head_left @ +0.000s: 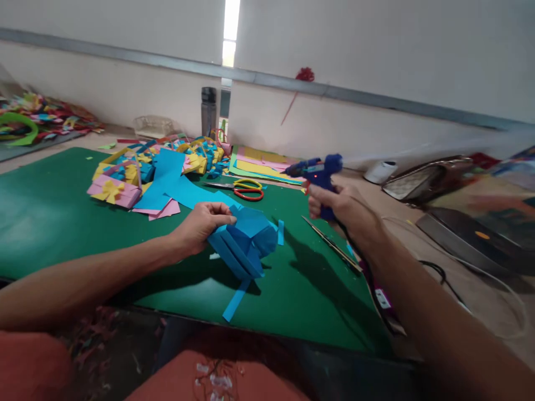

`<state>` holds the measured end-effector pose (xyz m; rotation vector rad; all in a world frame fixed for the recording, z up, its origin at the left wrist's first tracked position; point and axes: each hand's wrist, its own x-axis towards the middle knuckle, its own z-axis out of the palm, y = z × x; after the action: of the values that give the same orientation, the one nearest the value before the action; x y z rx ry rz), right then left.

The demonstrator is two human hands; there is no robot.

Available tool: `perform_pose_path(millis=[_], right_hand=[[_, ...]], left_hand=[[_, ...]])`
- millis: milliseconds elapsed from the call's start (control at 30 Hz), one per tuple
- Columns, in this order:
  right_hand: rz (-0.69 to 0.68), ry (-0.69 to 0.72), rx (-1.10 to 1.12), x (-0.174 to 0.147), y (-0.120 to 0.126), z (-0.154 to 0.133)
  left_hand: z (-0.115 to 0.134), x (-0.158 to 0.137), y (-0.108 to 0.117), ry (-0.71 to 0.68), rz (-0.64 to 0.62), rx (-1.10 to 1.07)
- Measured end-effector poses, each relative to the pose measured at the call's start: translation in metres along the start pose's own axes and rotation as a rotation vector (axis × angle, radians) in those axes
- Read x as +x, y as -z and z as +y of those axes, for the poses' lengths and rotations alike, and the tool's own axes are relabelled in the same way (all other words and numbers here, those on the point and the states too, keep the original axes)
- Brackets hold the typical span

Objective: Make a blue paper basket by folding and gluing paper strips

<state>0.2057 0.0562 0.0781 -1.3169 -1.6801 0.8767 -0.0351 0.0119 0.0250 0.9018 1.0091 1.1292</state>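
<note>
My left hand (204,225) pinches the edge of a folded blue paper box (246,242), which is tilted just over the green mat. Up and to the right, my right hand (346,209) is wrapped round the handle of a blue glue gun (324,172). Its nozzle points left, apart from the box, and a small red light shows on its body. One blue paper strip (236,301) lies below the box, and a shorter blue strip (281,233) is just to its right.
Scissors (248,189) and blue paper sheets (163,181) lie behind the box. Finished paper baskets (115,189) crowd the back left, near a dark bottle (208,111). A pointed tool (332,245) rests on the green mat (50,211). At right are a power strip (382,299) and cables.
</note>
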Motion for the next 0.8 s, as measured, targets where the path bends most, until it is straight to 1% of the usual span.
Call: perform_pose_path(millis=[67,100,133,167,200,267,367,467,633,800], right_hand=[[-0.089,-0.039,0.045,-0.023,-0.010,-0.001],[-0.153,-0.074,0.050,-0.033,-0.015,-0.001],[-0.185,-0.093,0.037,-0.041,-0.018,-0.001],[-0.162,-0.097,-0.017,-0.047,-0.020,-0.001],[-0.203,-0.109,-0.105,-0.053,-0.022,-0.002],[-0.190,-0.050,-0.187,-0.060,-0.023,-0.004],[-0.196,0.024,-0.178,-0.067,-0.027,-0.008],[-0.234,0.049,-0.190,-0.074,-0.034,-0.009],[-0.194,0.086,-0.362,-0.082,-0.045,-0.006],[-0.202,0.156,-0.361,-0.086,-0.048,-0.008]], left_hand=[[-0.001,0.002,0.002,-0.020,0.002,0.022],[-0.001,0.004,0.002,-0.031,0.008,0.035],[-0.002,0.005,0.003,-0.039,0.014,0.050],[-0.003,0.006,0.004,-0.042,0.019,0.065],[-0.003,0.006,0.004,-0.042,0.021,0.075],[-0.003,0.007,0.004,-0.037,0.021,0.084],[-0.003,0.007,0.005,-0.026,0.026,0.087],[-0.003,0.007,0.005,-0.019,0.018,0.086],[-0.004,0.006,0.004,-0.027,0.006,0.078],[-0.003,0.004,0.002,-0.037,0.021,0.076]])
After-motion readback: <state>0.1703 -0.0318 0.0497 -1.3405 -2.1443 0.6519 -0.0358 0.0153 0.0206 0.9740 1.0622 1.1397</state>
